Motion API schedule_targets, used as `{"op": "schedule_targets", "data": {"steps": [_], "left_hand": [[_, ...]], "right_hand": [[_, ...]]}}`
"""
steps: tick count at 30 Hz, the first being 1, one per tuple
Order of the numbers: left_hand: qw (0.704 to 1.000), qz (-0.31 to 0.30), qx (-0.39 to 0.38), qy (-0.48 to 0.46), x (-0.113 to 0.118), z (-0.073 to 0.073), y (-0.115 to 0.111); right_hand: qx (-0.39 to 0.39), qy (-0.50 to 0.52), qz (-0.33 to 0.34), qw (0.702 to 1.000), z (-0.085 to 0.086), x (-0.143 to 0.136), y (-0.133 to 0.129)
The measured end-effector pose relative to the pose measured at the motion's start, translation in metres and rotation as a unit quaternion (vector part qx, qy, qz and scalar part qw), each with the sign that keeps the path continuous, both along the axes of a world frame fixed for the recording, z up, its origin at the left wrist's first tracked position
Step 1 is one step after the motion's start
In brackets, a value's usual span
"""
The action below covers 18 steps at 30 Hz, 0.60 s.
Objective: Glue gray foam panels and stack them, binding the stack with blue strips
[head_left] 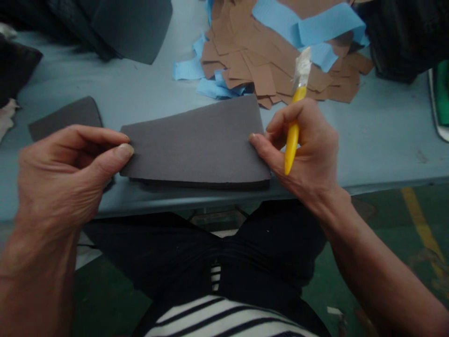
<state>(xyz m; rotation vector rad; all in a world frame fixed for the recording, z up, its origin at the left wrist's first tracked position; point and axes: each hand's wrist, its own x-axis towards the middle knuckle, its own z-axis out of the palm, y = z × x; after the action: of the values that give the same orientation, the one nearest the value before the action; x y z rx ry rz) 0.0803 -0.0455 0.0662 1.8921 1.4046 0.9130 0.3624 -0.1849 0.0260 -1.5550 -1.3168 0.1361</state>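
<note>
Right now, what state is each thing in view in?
Gray panel: flat, unfolded, above darker layers.
Left hand: pinching the panel's left end.
Right hand: thumb at the panel's right end, fingers gripping the brush.
Yellow brush: bristles coated whitish, pointing away from the person.
Brown pieces: loose, overlapping in a heap.
Blue strips: loose, some bent, among the brown pieces.

2 bare hands: left hand [66,173], thumb-finger grip closed | right hand [303,145], fingers curled, thumb extended inward
</note>
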Motion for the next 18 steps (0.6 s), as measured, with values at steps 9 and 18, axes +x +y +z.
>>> {"op": "schedule_targets", "data": {"steps": [9, 18], "left_hand": [[0.994, -0.082, -0.029, -0.066, -0.002, -0.001, 0.007], [0.982, -0.154, -0.081, -0.078, -0.011, -0.007, 0.011]], "right_hand": [[-0.03, -0.109, -0.047, 0.992, 0.001, 0.003, -0.005], [-0.185, -0.141, -0.15, 0.961, 0.008, 0.005, -0.003]]}}
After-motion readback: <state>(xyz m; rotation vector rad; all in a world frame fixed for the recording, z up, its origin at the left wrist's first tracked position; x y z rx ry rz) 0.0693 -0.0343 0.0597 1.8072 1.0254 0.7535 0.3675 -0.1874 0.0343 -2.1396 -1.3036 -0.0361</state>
